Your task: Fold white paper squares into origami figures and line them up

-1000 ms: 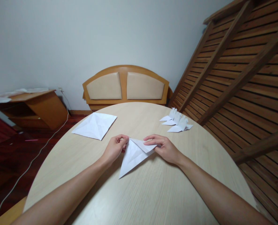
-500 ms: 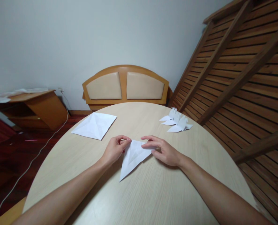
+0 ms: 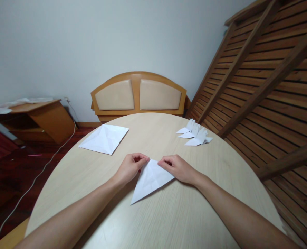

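A creased white sheet of paper (image 3: 152,180), folded to a triangle-like shape, is held just above or against the table in front of me. My left hand (image 3: 132,167) pinches its upper left edge between thumb and fingers. At the upper right edge, my right hand (image 3: 178,168) has thumb and fingers closed on the same paper. One sharp corner points down toward me. The fingertips hide parts of the top edge.
On the round wooden table (image 3: 132,228), another creased paper sheet (image 3: 105,138) lies at the far left. Several folded paper figures (image 3: 196,133) stand in a row at the far right. Beyond are a headboard (image 3: 137,93) and slatted wood panel (image 3: 272,103).
My right hand has gone from loosely spread fingers to a pinch on the paper's edge. The paper has turned and shifted slightly, and my left hand has moved a little to the right.
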{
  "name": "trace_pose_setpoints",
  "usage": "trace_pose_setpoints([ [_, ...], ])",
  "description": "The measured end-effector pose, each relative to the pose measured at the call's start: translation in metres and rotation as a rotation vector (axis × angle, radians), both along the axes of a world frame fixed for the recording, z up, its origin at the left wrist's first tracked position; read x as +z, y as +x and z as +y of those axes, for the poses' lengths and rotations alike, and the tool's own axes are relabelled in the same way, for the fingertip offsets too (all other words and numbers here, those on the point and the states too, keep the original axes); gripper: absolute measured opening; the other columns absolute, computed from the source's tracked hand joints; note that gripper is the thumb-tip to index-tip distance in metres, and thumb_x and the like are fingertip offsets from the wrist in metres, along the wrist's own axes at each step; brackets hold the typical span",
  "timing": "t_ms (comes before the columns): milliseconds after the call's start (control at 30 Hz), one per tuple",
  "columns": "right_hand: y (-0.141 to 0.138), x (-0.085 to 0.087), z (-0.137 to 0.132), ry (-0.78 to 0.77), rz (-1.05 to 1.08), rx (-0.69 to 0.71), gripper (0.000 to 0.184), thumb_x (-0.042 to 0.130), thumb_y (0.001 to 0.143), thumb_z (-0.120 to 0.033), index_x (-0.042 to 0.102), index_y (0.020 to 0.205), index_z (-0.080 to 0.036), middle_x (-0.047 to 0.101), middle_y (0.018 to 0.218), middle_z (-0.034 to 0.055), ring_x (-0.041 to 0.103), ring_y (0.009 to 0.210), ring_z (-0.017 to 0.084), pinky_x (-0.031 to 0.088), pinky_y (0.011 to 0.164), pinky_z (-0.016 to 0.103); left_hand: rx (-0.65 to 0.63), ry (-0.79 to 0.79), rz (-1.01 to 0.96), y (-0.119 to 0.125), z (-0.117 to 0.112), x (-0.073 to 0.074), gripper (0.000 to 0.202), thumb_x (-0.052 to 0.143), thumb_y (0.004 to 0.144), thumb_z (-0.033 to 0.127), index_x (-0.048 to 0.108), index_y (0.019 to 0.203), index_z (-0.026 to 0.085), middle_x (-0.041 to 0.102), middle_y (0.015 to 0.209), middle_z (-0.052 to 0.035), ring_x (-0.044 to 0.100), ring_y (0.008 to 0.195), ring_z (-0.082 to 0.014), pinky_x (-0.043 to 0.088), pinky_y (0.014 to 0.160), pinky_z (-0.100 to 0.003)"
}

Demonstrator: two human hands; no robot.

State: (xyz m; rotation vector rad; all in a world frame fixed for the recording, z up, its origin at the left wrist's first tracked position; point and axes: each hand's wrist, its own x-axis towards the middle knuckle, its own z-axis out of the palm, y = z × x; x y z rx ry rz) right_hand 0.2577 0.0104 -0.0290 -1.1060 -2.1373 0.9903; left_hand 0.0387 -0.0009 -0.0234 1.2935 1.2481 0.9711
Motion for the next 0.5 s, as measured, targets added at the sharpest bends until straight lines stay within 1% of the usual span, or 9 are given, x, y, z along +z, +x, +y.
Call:
trace_pose_setpoints([
  [67, 0.006, 0.0, 0.004, 0.018, -0.027, -0.018, 0.045, 0.05, 0.097, -0.049, 0.056, 0.064, -0.018, 0.048, 0.059, -0.0036, 0.041, 0.056, 0.011, 0.026, 0.051, 0.026, 0.03, -0.006, 0.007, -0.005, 0.005, 0.001, 0.039, 0.076, 0.067, 0.051, 0.071, 0.076, 0.014, 0.06, 0.062, -0.0019, 0.049, 0.055, -0.0126, 0.034, 0.051, -0.024],
  [133, 0.011, 0.001, 0.008, 0.005, -0.032, -0.033, 0.05, 0.049, 0.097, -0.052, 0.049, 0.06, -0.019, 0.043, 0.056, -0.0044, 0.039, 0.053, 0.011, 0.025, 0.051, 0.027, 0.041, -0.018, 0.011, -0.009, 0.008, 0.003, 0.04, 0.077, 0.066, 0.052, 0.07, 0.076, 0.014, 0.06, 0.062, -0.0013, 0.05, 0.055, -0.0127, 0.035, 0.052, -0.024],
  [267, 0.019, 0.003, 0.011, -0.005, -0.048, -0.051, 0.053, 0.045, 0.098, -0.055, 0.046, 0.058, -0.02, 0.046, 0.053, -0.0037, 0.041, 0.051, 0.012, 0.028, 0.052, 0.027, 0.057, -0.06, 0.012, -0.015, 0.011, 0.006, 0.038, 0.077, 0.065, 0.051, 0.07, 0.075, 0.015, 0.062, 0.066, -0.0013, 0.052, 0.059, -0.013, 0.038, 0.056, -0.024],
  [367, 0.024, 0.003, 0.013, 0.06, -0.092, -0.077, 0.053, 0.044, 0.099, -0.053, 0.046, 0.058, -0.021, 0.047, 0.053, -0.0031, 0.043, 0.051, 0.013, 0.028, 0.053, 0.028, 0.087, -0.071, 0.024, -0.018, 0.012, 0.006, 0.038, 0.077, 0.064, 0.051, 0.07, 0.074, 0.015, 0.062, 0.067, -0.0017, 0.052, 0.06, -0.0135, 0.037, 0.056, -0.024],
  [500, 0.028, 0.001, 0.016, 0.128, -0.14, -0.12, 0.052, 0.042, 0.101, -0.051, 0.048, 0.059, -0.02, 0.054, 0.055, -0.0019, 0.049, 0.052, 0.013, 0.031, 0.055, 0.028, 0.114, -0.07, 0.032, -0.02, 0.014, 0.002, 0.039, 0.077, 0.063, 0.051, 0.07, 0.075, 0.014, 0.061, 0.067, -0.0015, 0.052, 0.062, -0.0138, 0.036, 0.056, -0.024],
])
